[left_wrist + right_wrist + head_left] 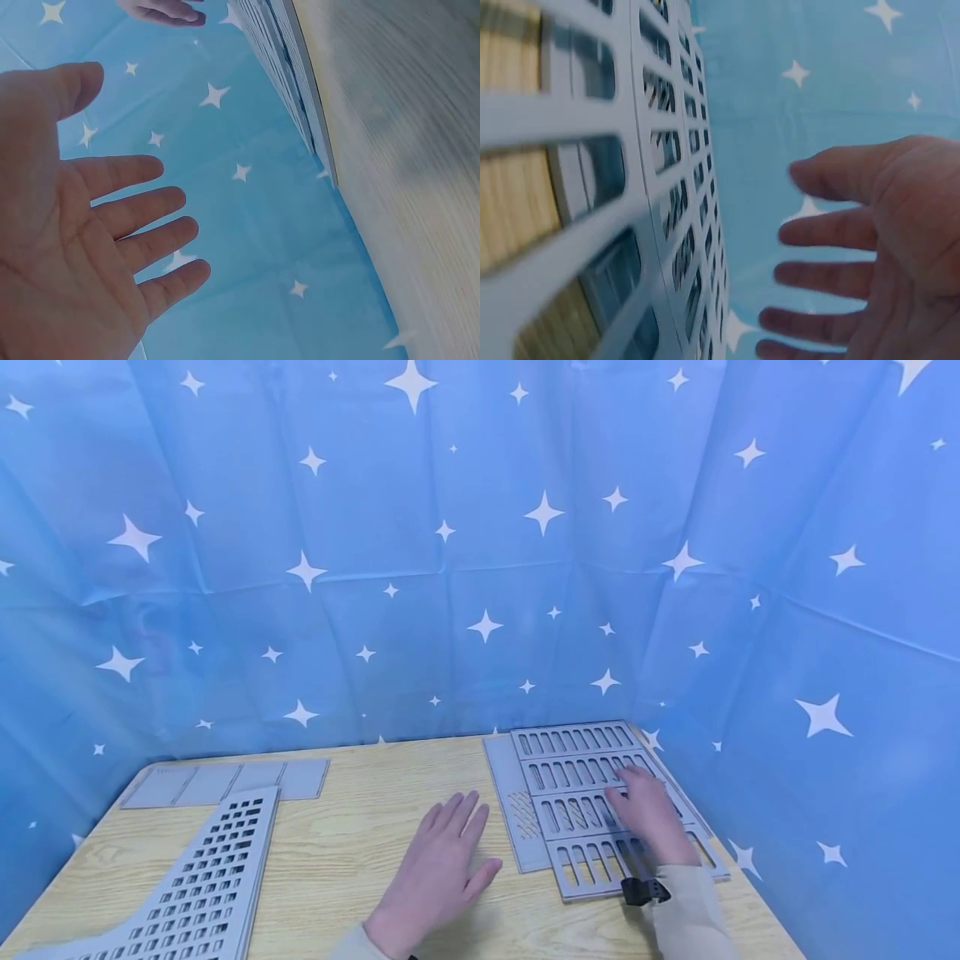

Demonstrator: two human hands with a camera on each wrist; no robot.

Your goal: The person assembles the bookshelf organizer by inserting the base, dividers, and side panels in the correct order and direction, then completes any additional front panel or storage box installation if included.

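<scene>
My left hand (435, 872) is held over the middle of the wooden table, palm down with fingers straight and thumb spread. Nothing is in its grasp; the left wrist view shows its bare palm (67, 247). At the right, my right hand (648, 810) hovers above a grey slotted panel (555, 842), its fingers stretched out. A gap shows between those fingers (829, 277) and the panel in the right wrist view. Several rows of long slots run across this panel. Underneath it, a plain grey sheet (501, 768) with slanted cuts sticks out on the left.
Left on the table (360, 827) lies a stack of curved grey pieces with square holes (255, 852). Its tip overlaps a flat grey panel with dividing lines (202, 783) near the back. A blue star-patterned curtain (480, 543) closes off the back and sides.
</scene>
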